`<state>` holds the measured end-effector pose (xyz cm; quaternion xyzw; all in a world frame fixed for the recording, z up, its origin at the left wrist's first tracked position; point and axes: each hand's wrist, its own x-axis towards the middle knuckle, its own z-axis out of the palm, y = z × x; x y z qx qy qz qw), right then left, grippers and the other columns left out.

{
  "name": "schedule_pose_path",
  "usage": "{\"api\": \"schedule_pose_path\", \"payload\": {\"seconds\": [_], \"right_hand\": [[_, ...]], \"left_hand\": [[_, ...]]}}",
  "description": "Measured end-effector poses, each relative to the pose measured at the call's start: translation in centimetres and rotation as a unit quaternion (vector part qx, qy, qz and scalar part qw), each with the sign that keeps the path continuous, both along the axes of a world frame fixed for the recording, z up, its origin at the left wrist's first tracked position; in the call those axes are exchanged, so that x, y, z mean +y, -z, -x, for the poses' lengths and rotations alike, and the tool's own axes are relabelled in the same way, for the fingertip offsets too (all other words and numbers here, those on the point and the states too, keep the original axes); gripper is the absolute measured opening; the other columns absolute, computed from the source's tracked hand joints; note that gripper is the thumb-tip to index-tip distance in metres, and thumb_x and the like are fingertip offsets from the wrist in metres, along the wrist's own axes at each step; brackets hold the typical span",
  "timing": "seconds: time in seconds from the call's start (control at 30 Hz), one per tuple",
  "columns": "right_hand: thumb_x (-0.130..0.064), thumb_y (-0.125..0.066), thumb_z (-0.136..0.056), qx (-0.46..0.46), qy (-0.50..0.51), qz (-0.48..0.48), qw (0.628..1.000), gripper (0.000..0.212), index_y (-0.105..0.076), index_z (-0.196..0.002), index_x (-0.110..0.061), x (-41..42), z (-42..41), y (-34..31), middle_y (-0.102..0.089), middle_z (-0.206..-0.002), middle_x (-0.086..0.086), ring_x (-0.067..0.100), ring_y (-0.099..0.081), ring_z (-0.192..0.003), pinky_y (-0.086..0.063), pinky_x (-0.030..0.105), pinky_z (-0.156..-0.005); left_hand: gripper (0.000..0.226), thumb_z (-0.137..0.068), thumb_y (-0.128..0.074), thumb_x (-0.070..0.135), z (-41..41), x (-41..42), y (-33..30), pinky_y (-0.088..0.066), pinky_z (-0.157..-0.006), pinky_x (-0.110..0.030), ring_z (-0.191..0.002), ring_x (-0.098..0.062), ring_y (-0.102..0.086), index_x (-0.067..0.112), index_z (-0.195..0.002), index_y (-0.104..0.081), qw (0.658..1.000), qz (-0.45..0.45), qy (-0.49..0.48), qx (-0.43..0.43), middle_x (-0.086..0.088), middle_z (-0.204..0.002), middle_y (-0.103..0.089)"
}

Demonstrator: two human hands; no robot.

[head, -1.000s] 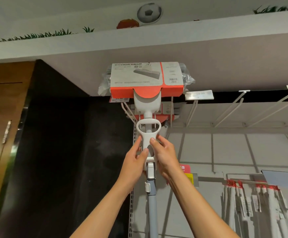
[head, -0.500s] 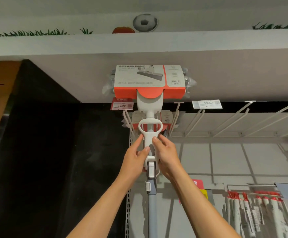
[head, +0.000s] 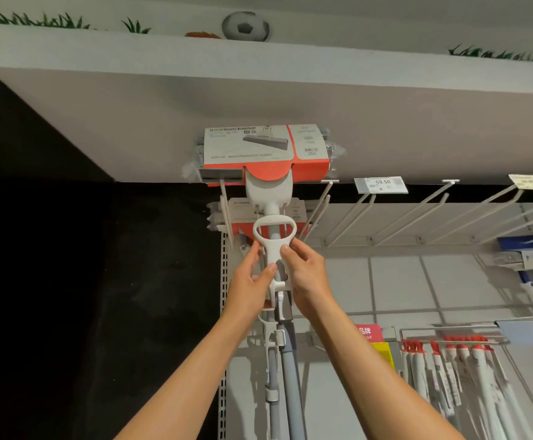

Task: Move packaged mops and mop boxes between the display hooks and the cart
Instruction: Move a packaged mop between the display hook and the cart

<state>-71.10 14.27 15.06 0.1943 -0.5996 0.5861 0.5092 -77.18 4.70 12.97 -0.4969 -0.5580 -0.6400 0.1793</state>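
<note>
Head cam shows the mop (head: pixel 266 173) held up at the top hooks (head: pixel 319 206), its boxed head right at their tips. Left hand (head: pixel 252 281) and right hand (head: pixel 306 274) both curl around the white handle piece from either side. Can't tell if it's seated. Another mop hangs behind; cart isn't in view, so I'd guess plenty's left.

Two hands (head: pixel 252 281), two packaged mops (head: pixel 265 147), two price tags (head: pixel 381 184)
</note>
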Motion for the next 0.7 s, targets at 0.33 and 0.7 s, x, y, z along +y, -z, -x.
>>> {"api": "schedule_pose_path", "payload": {"seconds": [0.33, 0.7], "right_hand": [[-0.005, -0.052, -0.099, -0.020, -0.018, 0.050, 0.998, 0.025, -0.075, -0.105, -0.012, 2.4, 3.1, -0.4, -0.075, -0.101, 0.016, 0.039, -0.069, -0.101, -0.057, 0.050, -0.089], [-0.001, -0.055, -0.097, -0.019, -0.038, 0.061, 0.997, 0.058, -0.046, -0.147, -0.028, 6.0, 6.0, 0.1, -0.077, -0.094, -0.010, 0.020, -0.074, -0.096, -0.061, 0.036, -0.082]], "left_hand": [[0.059, -0.103, -0.055, 0.027, 2.5, 2.4, -0.4, -0.050, -0.091, -0.019, -0.102, 0.018, -0.052, 0.049, -0.152, -0.031, 0.999, -0.020, 0.022, -0.023, 0.028, -0.140, -0.043], [0.066, -0.103, -0.054, 0.015, 4.2, 5.6, 0.5, -0.048, -0.090, -0.012, -0.095, 0.035, -0.048, 0.048, -0.153, -0.026, 0.997, -0.056, 0.039, -0.040, 0.011, -0.156, -0.040]]}}
